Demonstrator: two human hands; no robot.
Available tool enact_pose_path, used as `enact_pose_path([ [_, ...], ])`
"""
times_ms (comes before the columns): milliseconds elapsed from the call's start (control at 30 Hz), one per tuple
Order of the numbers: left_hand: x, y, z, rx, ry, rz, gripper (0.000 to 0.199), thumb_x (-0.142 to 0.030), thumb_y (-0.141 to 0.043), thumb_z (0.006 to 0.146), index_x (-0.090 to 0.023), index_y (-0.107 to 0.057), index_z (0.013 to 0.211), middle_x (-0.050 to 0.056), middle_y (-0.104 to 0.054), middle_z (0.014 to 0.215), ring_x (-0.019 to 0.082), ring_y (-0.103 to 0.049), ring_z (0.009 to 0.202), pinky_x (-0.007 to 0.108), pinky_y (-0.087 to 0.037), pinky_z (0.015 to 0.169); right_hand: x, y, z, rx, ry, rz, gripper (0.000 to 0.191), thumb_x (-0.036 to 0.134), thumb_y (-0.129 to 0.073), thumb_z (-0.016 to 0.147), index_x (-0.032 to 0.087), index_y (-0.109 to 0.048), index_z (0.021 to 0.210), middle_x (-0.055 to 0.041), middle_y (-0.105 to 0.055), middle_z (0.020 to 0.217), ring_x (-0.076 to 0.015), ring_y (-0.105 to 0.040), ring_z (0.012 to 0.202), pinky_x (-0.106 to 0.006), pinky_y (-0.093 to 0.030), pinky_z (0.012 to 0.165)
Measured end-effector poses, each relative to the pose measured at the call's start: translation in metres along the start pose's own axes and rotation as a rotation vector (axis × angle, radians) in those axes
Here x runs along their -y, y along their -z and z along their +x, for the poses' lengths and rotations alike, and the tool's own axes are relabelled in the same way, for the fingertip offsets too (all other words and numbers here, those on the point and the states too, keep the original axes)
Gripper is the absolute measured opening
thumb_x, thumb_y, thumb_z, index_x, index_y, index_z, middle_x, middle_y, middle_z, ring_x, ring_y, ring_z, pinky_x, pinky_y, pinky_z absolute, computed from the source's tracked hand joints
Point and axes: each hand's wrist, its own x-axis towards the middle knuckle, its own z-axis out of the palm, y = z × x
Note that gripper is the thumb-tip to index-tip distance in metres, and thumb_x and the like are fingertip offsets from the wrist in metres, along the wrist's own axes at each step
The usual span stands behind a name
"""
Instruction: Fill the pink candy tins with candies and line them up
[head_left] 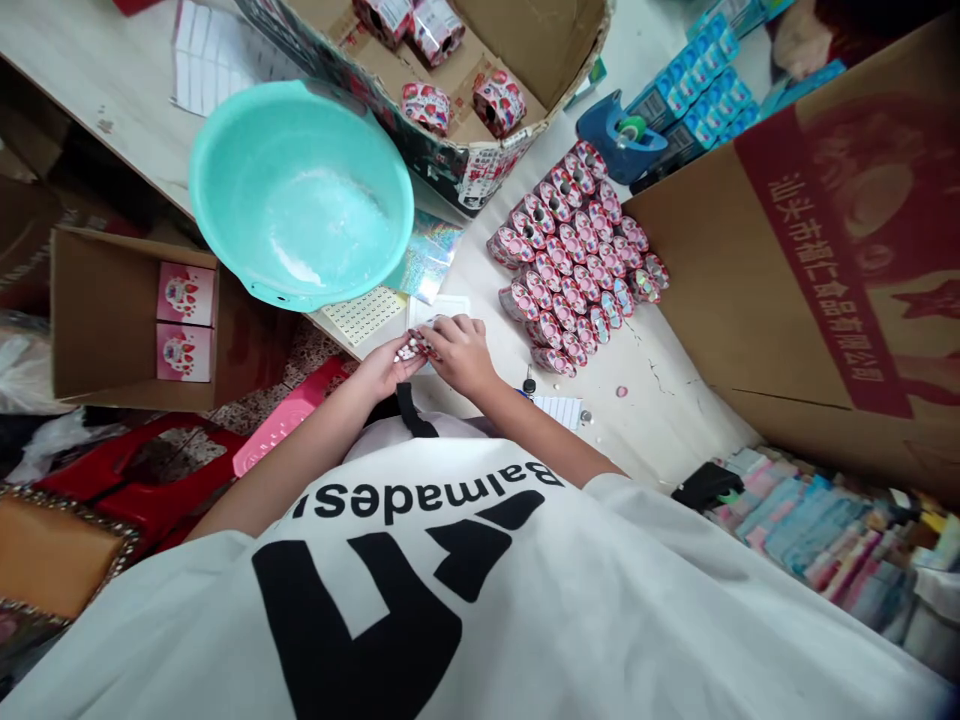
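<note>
Close to my body at the table's edge, my two hands meet. My left hand (386,370) is cupped palm up, holding several small white pellets (409,349). My right hand (465,355) bends over it, fingers closed around a small red-and-white printed item (429,343); its shape is mostly hidden by the fingers. Beneath and just beyond the hands lie a white tray-like piece (450,305) and a sheet of small printed labels (367,314). To the right stand rows of small containers (574,265) with red printed sides, many with pink tops.
A turquoise basin (300,200) stands ahead left, beside a cut-down cardboard box (517,150) with printed rolls (499,103). A blue tape dispenser (621,140) is behind the rows. A large carton (810,250) borders the right side; an open box (105,320) sits lower left.
</note>
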Motion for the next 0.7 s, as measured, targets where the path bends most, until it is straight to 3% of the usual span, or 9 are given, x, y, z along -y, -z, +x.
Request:
enact_pose_path([
  [233, 0.001, -0.014, 0.006, 0.007, -0.03, 0.023, 0.021, -0.012, -0.051, 0.094, -0.008, -0.065, 0.11, 0.007, -0.07, 0.076, 0.014, -0.068, 0.069, 0.025, -0.058, 0.08, -0.007, -0.004, -0.002, -0.022, -0.055, -0.084, 0.039, 0.034, -0.05, 0.096, 0.026, -0.058, 0.133, -0.0126, -0.059, 0.12, -0.0298, -0.041, 0.107, -0.043, -0.03, 0.083],
  [433, -0.004, -0.015, 0.004, 0.033, -0.042, 0.057, 0.018, -0.011, -0.05, 0.094, -0.008, -0.065, 0.101, 0.008, -0.07, 0.077, 0.014, -0.068, 0.071, 0.024, -0.058, 0.077, -0.011, -0.003, -0.006, -0.081, -0.048, -0.109, 0.039, 0.034, -0.049, 0.096, 0.028, -0.058, 0.134, -0.0118, -0.06, 0.118, -0.0289, -0.042, 0.107, -0.042, -0.03, 0.085],
  [700, -0.007, -0.012, -0.001, 0.066, -0.024, 0.105, 0.021, -0.011, -0.049, 0.093, -0.009, -0.066, 0.107, 0.007, -0.071, 0.078, 0.014, -0.069, 0.071, 0.024, -0.058, 0.079, -0.009, -0.01, -0.012, -0.164, -0.102, 0.004, 0.038, 0.032, -0.055, 0.093, 0.03, -0.062, 0.13, -0.0109, -0.06, 0.114, -0.0292, -0.047, 0.109, -0.043, -0.033, 0.089],
])
